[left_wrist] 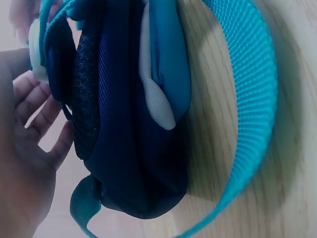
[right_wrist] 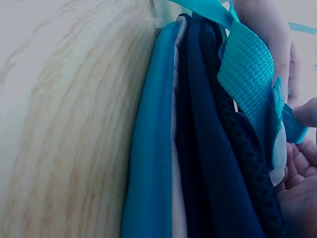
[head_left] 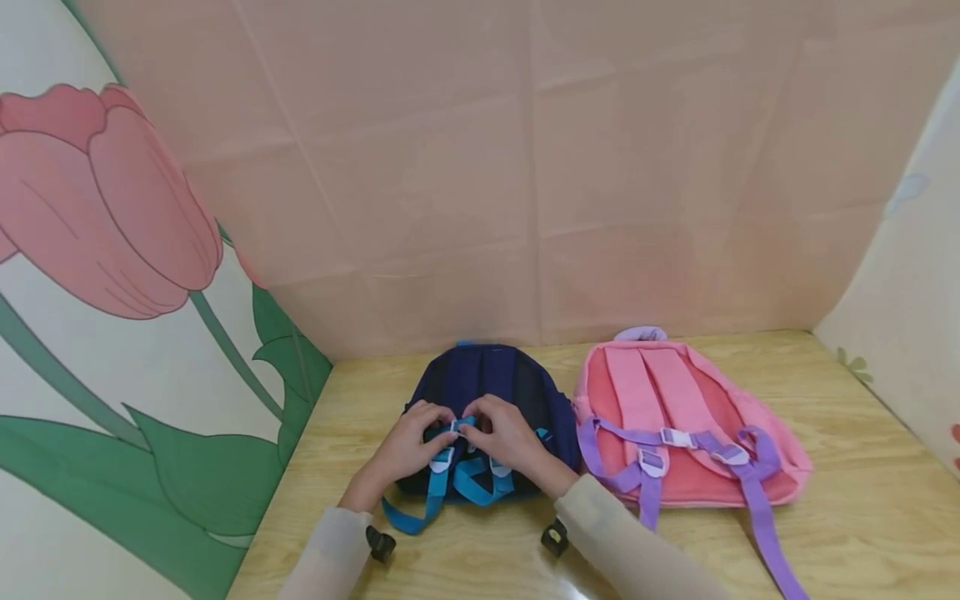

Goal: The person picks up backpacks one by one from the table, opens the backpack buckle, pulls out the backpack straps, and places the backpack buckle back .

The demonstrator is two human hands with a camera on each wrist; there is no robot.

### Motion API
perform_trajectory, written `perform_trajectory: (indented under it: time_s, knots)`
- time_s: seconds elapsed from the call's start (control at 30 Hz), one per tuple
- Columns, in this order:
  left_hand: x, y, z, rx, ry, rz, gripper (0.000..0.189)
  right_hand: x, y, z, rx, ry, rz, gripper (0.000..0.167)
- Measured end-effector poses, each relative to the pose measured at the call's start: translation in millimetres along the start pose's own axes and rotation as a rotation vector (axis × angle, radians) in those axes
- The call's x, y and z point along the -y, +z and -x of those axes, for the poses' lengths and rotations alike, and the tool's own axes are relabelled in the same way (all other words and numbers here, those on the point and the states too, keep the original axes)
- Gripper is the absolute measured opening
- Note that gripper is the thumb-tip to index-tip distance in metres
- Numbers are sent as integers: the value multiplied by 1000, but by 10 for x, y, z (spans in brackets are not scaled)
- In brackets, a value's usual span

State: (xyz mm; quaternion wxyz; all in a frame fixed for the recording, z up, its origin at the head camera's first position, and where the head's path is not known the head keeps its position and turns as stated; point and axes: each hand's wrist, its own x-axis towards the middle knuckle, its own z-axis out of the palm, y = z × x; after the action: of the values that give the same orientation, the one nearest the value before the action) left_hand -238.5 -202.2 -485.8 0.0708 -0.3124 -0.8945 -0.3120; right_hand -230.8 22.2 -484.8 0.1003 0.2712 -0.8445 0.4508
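Note:
A navy backpack (head_left: 480, 367) with blue straps lies on the table, strap side up. Over its middle, both hands meet at a small white buckle (head_left: 454, 426) on the blue chest strap. My left hand (head_left: 408, 437) pinches the buckle from the left. From the right, my right hand (head_left: 513, 433) pinches the chest strap (right_wrist: 294, 124) between thumb and fingers. White adjusters sit on the shoulder straps just below, and a loose blue webbing end (head_left: 408, 523) curls onto the table. The left wrist view shows the backpack's side, with the left hand (left_wrist: 25, 139) along it.
A pink backpack (head_left: 765, 417) with purple straps lies right beside the navy one, its white chest buckle (head_left: 677, 437) fastened. The wooden table (head_left: 862, 533) ends at a pink-brown backdrop (head_left: 525, 208). A tulip-painted wall (head_left: 112, 208) stands on the left.

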Motion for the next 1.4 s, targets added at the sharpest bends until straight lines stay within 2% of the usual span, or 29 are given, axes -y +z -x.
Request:
perform_trajectory:
  time_s: [0.3, 0.63, 0.87, 1.07, 1.4]
  knots:
    - [-14, -10, -22, 10, 7, 3, 20, -29, 7, 17, -12, 15, -45, 12]
    - [2, 20, 17, 16, -21, -49, 16, 72, -55, -46, 128, 19, 66, 17]
    - [20, 42, 40, 8, -24, -39, 15, 81, -48, -77, 172, -10, 140, 16]
    - [30, 34, 33, 6, -9, -23, 15, 31, -37, -76, 148, -43, 137, 12]
    - [20, -15, 37, 9, -26, 6, 16, 14, -33, -54, 103, 6, 33, 9]
